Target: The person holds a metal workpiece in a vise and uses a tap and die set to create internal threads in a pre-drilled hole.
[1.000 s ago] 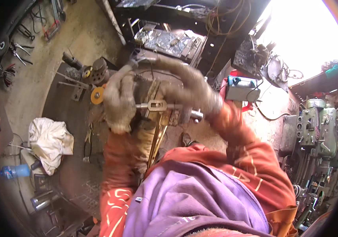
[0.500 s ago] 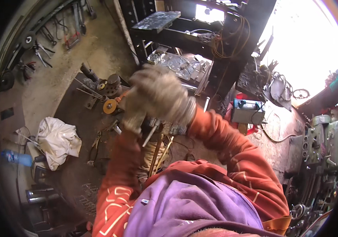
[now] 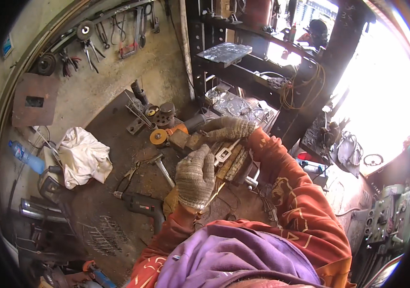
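Note:
Both my hands wear grey knitted work gloves and work at a bench vise [image 3: 237,165] with worn, rust-brown jaws. My left hand [image 3: 194,177] is closed at the near-left side of the vise. From its fingertips sticks out a small bright metal piece with a slotted end [image 3: 223,155], lying over the jaws. My right hand [image 3: 230,128] reaches across the far side of the vise, fingers bent and pointing left; whatever they grip is hidden. Just left of them sits a brown block [image 3: 180,139]. An angle grinder with an orange disc [image 3: 158,137] lies beyond.
On the dark bench lie a hammer [image 3: 165,172], pliers [image 3: 129,178], a power drill [image 3: 142,205] and a white cloth [image 3: 86,157]. A water bottle [image 3: 26,156] is at the left. Tools hang on the wall. A dark steel frame [image 3: 274,91] stands ahead; a green machine [image 3: 391,213] is at right.
My hands, raised together and blurred before, have come down to the vise and moved apart, left hand nearer me. The view has shifted, so the slotted metal piece and drill now show clearly.

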Tool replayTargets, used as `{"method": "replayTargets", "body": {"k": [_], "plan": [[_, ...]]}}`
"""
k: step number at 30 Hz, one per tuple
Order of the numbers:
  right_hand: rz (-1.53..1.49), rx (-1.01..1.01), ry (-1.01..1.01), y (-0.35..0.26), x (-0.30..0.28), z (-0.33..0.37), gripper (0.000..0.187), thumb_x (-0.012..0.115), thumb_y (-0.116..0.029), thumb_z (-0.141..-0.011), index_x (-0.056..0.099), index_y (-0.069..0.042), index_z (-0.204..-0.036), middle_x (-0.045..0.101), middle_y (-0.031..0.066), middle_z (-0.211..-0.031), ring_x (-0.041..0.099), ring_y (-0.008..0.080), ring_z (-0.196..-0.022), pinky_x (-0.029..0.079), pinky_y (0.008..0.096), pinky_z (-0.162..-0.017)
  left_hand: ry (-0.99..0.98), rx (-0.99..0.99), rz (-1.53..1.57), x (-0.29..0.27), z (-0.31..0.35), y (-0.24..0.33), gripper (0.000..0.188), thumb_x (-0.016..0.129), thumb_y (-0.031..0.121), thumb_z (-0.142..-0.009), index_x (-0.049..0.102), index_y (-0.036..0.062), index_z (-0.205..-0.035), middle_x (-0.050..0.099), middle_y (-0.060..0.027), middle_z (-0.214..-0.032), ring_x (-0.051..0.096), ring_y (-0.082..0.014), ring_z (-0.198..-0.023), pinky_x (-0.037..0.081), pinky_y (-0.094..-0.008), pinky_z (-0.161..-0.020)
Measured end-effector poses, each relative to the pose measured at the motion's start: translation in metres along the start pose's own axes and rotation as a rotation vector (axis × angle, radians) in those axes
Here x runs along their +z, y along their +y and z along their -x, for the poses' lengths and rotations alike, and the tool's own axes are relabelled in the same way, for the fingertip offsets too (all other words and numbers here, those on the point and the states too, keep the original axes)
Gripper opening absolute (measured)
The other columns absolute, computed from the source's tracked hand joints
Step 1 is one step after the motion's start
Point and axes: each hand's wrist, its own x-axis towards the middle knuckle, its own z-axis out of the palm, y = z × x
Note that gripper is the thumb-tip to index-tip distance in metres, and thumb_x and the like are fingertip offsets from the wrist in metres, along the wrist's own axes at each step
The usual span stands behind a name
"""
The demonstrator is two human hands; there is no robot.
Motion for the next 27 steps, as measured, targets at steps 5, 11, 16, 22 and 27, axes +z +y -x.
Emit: {"method": "replayTargets", "body": {"k": [5, 11, 16, 22, 27], "plan": [[-0.228, 0.011, 0.156, -0.013, 0.014, 0.068, 0.048, 0.074, -0.029, -0.102, 0.064, -0.004, -0.142, 0.067, 0.0149, -0.138, 0.062, 0.0222, -0.127, 0.051, 0.0382, -0.109, -0.12, -0.189, 0.265, 0.011, -0.046, -0.034, 0.027, 0.064, 0.02, -0.105, 0.075, -0.0037, -0.112, 0.076, -0.0228, -0.107, 0.074, -0.0372, -0.101, 0.057, -0.0452, -0.093], [0.402, -0.483, 0.84, -0.104, 0.133, 0.061, 0.064, 0.087, -0.031, -0.078, 0.066, -0.002, -0.131, 0.061, 0.0201, -0.138, 0.054, 0.0449, -0.135, 0.044, 0.0549, -0.113, -0.443, 0.573, 0.381, 0.12, -0.117, -0.073, 0.04, 0.063, 0.038, -0.104, 0.075, 0.0018, -0.116, 0.075, -0.0232, -0.108, 0.073, -0.0369, -0.105, 0.056, -0.0442, -0.093], [0.471, -0.584, 0.909, -0.116, 0.149, 0.007, 0.063, 0.084, -0.043, -0.081, 0.069, -0.004, -0.128, 0.062, 0.0203, -0.141, 0.053, 0.0458, -0.136, 0.041, 0.0601, -0.116, -0.99, 0.197, 0.322, 0.13, -0.131, 0.002, 0.059, 0.075, 0.051, -0.097, 0.073, 0.0011, -0.129, 0.077, -0.0228, -0.115, 0.075, -0.0299, -0.108, 0.058, -0.0392, -0.094], [0.53, -0.51, 1.161, -0.062, 0.048, 0.039, 0.048, 0.078, -0.041, -0.092, 0.072, -0.003, -0.12, 0.071, 0.0184, -0.125, 0.069, 0.0411, -0.114, 0.055, 0.0507, -0.101, -0.339, 0.172, 0.279, 0.065, -0.054, -0.118, 0.045, 0.065, 0.04, -0.105, 0.069, 0.0037, -0.131, 0.072, -0.0192, -0.125, 0.071, -0.0326, -0.108, 0.056, -0.0421, -0.095], [0.383, 0.041, 0.6, -0.038, -0.001, 0.023, 0.04, 0.072, -0.036, -0.102, 0.073, -0.004, -0.128, 0.076, 0.0149, -0.117, 0.073, 0.0294, -0.107, 0.057, 0.0398, -0.1, -0.412, -0.206, 0.717, -0.021, -0.018, -0.01, 0.033, 0.057, 0.028, -0.111, 0.071, 0.0003, -0.124, 0.072, -0.019, -0.122, 0.071, -0.0286, -0.109, 0.055, -0.0414, -0.098]]}}
